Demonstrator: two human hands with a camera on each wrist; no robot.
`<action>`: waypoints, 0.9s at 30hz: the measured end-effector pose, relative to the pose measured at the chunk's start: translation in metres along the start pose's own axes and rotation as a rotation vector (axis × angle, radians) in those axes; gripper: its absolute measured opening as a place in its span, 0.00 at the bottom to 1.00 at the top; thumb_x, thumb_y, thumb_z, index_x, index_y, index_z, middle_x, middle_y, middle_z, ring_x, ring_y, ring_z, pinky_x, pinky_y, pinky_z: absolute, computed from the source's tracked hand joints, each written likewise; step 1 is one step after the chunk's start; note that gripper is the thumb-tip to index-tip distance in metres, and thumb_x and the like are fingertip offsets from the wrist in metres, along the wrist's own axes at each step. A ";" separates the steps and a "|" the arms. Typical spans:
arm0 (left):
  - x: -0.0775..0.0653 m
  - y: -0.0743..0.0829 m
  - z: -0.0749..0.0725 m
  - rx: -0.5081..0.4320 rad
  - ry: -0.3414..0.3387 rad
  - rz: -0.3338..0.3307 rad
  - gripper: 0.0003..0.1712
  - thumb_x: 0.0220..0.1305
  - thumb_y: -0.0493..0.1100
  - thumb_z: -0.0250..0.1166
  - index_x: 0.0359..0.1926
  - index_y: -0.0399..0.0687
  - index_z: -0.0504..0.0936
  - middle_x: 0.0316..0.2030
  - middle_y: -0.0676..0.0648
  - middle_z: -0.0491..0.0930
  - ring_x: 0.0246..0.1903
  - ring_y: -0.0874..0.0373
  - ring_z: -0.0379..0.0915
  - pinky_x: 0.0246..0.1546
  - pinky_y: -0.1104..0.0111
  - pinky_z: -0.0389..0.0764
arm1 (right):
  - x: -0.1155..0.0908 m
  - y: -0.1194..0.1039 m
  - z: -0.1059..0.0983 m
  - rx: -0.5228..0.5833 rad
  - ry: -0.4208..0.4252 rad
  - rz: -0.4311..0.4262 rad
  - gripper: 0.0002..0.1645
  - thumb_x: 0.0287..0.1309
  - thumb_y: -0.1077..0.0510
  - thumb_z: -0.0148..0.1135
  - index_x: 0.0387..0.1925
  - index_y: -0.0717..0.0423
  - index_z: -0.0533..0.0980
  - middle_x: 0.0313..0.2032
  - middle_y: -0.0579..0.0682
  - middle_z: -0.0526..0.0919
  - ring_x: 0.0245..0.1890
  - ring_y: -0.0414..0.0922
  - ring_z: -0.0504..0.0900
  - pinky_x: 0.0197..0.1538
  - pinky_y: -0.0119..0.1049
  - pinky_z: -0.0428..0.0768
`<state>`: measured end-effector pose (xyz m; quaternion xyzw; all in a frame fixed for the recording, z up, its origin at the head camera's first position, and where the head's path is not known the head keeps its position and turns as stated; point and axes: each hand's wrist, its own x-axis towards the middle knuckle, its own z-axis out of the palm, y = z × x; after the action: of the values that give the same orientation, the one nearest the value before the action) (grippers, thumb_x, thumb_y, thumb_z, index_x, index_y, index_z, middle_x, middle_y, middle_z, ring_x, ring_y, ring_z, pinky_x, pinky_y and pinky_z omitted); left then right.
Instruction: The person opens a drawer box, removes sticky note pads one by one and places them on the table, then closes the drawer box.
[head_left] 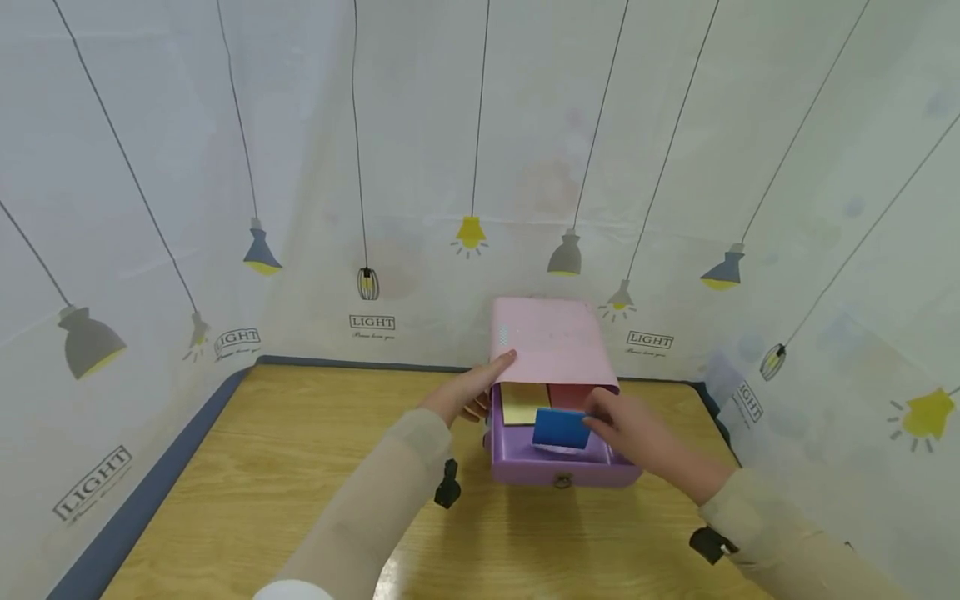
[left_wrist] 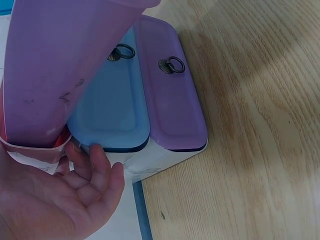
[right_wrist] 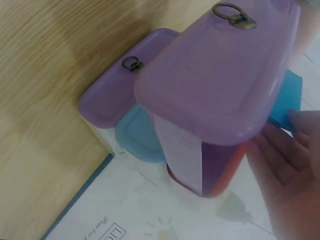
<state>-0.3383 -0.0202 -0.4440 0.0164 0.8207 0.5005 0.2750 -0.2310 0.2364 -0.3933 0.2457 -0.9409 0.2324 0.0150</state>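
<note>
A small chest of drawers with a pink top (head_left: pixel 551 333) stands at the back of the table, its purple top drawer (head_left: pixel 525 473) pulled out. Above that drawer my right hand (head_left: pixel 633 429) pinches a flat blue card-like piece (head_left: pixel 558 427) by its right edge. My left hand (head_left: pixel 472 393) is at the chest's left side, thumb on the pink top, fingers loosely bent against the side. A pale yellow flat piece (head_left: pixel 525 404) and a reddish one (head_left: pixel 567 395) lie in the drawer. Below it, a blue drawer (left_wrist: pixel 110 107) and a purple lower drawer (left_wrist: pixel 175 107) are closed.
The wooden table (head_left: pixel 315 450) ends at a dark blue edge strip (head_left: pixel 360 363). A white sheet printed with hanging lamps (head_left: pixel 420 125) surrounds it at the back and sides. Metal ring pulls (right_wrist: pixel 131 63) stick out from the drawer fronts.
</note>
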 end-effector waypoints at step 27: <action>0.001 -0.001 0.000 -0.029 0.015 0.003 0.60 0.52 0.86 0.43 0.64 0.40 0.65 0.42 0.36 0.74 0.41 0.43 0.74 0.48 0.49 0.76 | -0.039 0.044 -0.052 -0.080 0.364 0.120 0.10 0.73 0.62 0.50 0.49 0.65 0.68 0.34 0.57 0.81 0.26 0.46 0.82 0.24 0.34 0.77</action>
<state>-0.3384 -0.0205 -0.4453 0.0099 0.8153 0.5131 0.2682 -0.2218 0.3117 -0.3716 0.1421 -0.9442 0.2358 0.1806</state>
